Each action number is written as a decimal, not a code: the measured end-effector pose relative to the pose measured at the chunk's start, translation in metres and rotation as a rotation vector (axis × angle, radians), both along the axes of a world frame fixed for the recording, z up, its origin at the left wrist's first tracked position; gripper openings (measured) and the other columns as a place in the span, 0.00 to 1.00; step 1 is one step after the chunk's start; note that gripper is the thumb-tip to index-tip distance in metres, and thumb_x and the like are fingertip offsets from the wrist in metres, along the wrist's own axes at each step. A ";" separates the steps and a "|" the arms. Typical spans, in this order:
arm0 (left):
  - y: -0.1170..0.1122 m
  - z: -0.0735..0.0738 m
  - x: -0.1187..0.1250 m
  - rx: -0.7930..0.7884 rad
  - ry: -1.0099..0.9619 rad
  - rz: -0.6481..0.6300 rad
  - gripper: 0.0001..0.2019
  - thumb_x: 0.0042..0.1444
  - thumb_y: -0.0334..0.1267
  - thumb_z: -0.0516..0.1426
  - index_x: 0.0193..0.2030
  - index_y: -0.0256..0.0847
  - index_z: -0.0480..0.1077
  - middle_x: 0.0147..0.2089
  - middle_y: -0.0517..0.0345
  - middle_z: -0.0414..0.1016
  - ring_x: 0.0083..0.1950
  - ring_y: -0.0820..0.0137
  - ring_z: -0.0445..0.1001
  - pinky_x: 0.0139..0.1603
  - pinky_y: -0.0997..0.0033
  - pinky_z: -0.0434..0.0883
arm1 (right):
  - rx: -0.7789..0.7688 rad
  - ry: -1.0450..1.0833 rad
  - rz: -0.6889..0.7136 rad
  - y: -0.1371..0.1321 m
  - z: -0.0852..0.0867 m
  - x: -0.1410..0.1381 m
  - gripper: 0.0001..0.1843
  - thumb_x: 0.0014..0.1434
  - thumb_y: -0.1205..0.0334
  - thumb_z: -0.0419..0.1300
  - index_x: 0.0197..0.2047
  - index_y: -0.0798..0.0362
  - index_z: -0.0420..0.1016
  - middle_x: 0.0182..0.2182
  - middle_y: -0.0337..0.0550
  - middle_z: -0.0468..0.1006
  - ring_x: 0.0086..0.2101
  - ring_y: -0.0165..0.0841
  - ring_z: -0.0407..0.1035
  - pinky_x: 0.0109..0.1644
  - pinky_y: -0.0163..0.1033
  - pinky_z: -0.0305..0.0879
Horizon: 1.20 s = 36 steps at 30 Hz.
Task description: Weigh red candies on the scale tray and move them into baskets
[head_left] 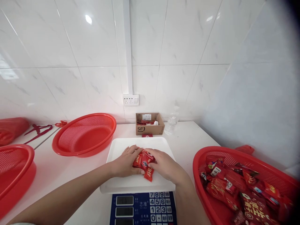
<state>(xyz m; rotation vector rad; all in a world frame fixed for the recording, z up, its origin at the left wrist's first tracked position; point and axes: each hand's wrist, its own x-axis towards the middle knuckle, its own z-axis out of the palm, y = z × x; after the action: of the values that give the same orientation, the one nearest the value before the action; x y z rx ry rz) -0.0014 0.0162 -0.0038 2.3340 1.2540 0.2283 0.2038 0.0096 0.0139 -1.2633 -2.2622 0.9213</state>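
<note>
Between my two hands is a small bunch of red wrapped snack packets (145,160), low over the white tray of the scale (117,184). My left hand (127,162) closes round the bunch from the left, its thumb along the near side. From the right, my right hand (164,163) grips the same packets, fingers curled over them. One packet's end pokes out below the hands. The tray sits on a weighing scale whose blue keypad and display panel (142,207) face me. Whether the bunch rests on the tray, I cannot tell.
At right stands a red basket (199,175) with several snack packets. Two more red baskets (84,150) (17,150) are on the left. Behind the scale are a cardboard box (152,129) and a clear plastic bottle (172,122), near the tiled wall.
</note>
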 end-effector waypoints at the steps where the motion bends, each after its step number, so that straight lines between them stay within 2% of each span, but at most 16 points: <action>1: -0.001 0.000 0.000 0.017 -0.025 0.005 0.43 0.45 0.63 0.55 0.64 0.43 0.51 0.63 0.43 0.54 0.65 0.51 0.49 0.61 0.49 0.53 | 0.005 -0.001 -0.002 0.000 0.000 0.000 0.28 0.52 0.70 0.50 0.57 0.46 0.63 0.49 0.43 0.71 0.47 0.36 0.65 0.50 0.41 0.59; 3: -0.003 0.000 0.001 0.043 -0.058 0.007 0.40 0.45 0.61 0.57 0.62 0.43 0.55 0.60 0.44 0.58 0.62 0.52 0.54 0.60 0.51 0.56 | 0.013 -0.006 -0.007 0.000 -0.001 -0.001 0.28 0.51 0.71 0.50 0.56 0.45 0.64 0.49 0.42 0.71 0.47 0.36 0.65 0.50 0.41 0.59; 4: -0.003 0.000 0.001 0.045 -0.055 0.011 0.39 0.45 0.60 0.57 0.61 0.43 0.56 0.60 0.44 0.57 0.63 0.52 0.53 0.60 0.50 0.55 | 0.015 -0.011 -0.008 0.001 -0.002 -0.001 0.28 0.51 0.72 0.49 0.55 0.45 0.64 0.49 0.42 0.72 0.47 0.36 0.65 0.50 0.40 0.59; 7: -0.004 0.000 0.002 0.024 0.009 0.025 0.39 0.46 0.62 0.55 0.60 0.41 0.56 0.67 0.44 0.47 0.68 0.50 0.39 0.64 0.48 0.48 | 0.026 -0.029 -0.014 0.001 -0.004 -0.001 0.27 0.51 0.71 0.49 0.55 0.46 0.64 0.50 0.43 0.71 0.48 0.36 0.65 0.50 0.40 0.59; 9: -0.004 0.000 0.002 0.007 0.041 0.017 0.39 0.47 0.63 0.53 0.61 0.41 0.54 0.69 0.46 0.44 0.69 0.52 0.34 0.65 0.47 0.42 | 0.035 -0.033 -0.022 0.002 -0.006 0.000 0.27 0.51 0.70 0.50 0.56 0.48 0.64 0.52 0.44 0.69 0.49 0.37 0.64 0.51 0.40 0.59; 12: -0.005 0.000 0.002 -0.006 0.035 0.008 0.38 0.48 0.62 0.53 0.61 0.42 0.52 0.67 0.47 0.50 0.69 0.55 0.35 0.66 0.47 0.39 | 0.046 -0.015 -0.018 0.001 -0.005 0.000 0.27 0.51 0.70 0.51 0.55 0.49 0.64 0.51 0.44 0.70 0.49 0.36 0.65 0.51 0.40 0.58; 16: -0.008 0.001 0.003 -0.007 -0.004 0.008 0.35 0.49 0.60 0.54 0.60 0.44 0.53 0.64 0.49 0.55 0.69 0.55 0.37 0.66 0.47 0.39 | 0.028 -0.002 0.028 -0.001 -0.001 -0.002 0.22 0.50 0.71 0.50 0.48 0.48 0.68 0.42 0.42 0.75 0.42 0.35 0.68 0.44 0.38 0.60; 21: -0.010 0.000 0.003 -0.001 0.014 0.018 0.42 0.50 0.62 0.52 0.66 0.42 0.44 0.68 0.48 0.46 0.69 0.56 0.34 0.66 0.47 0.38 | 0.029 -0.010 0.019 -0.003 0.001 -0.005 0.23 0.50 0.71 0.50 0.49 0.48 0.68 0.44 0.43 0.74 0.42 0.35 0.67 0.44 0.37 0.59; 29: -0.018 0.001 0.010 0.026 0.093 0.045 0.47 0.50 0.65 0.48 0.68 0.39 0.35 0.70 0.48 0.36 0.69 0.57 0.29 0.66 0.46 0.36 | -0.013 0.034 0.003 -0.008 0.009 -0.010 0.13 0.55 0.66 0.51 0.43 0.49 0.70 0.37 0.40 0.75 0.36 0.33 0.68 0.38 0.36 0.59; 33: -0.025 0.003 0.017 0.050 0.141 0.083 0.47 0.50 0.66 0.46 0.68 0.39 0.33 0.70 0.48 0.32 0.69 0.56 0.27 0.65 0.42 0.35 | 0.020 0.024 -0.033 -0.007 0.006 -0.006 0.16 0.57 0.64 0.49 0.48 0.48 0.68 0.41 0.42 0.75 0.40 0.34 0.68 0.42 0.38 0.61; 36: -0.028 0.005 0.024 0.063 0.161 0.094 0.46 0.50 0.66 0.44 0.68 0.39 0.36 0.70 0.48 0.33 0.69 0.54 0.29 0.63 0.39 0.37 | 0.075 0.023 -0.089 -0.005 0.004 -0.001 0.20 0.61 0.63 0.45 0.55 0.48 0.65 0.47 0.44 0.74 0.46 0.35 0.67 0.48 0.40 0.60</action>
<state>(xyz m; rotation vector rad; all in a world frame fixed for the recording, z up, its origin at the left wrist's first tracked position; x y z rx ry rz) 0.0230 -0.0121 0.0012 2.3887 1.4555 0.1137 0.2025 0.0041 0.0184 -1.3025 -2.1824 0.8076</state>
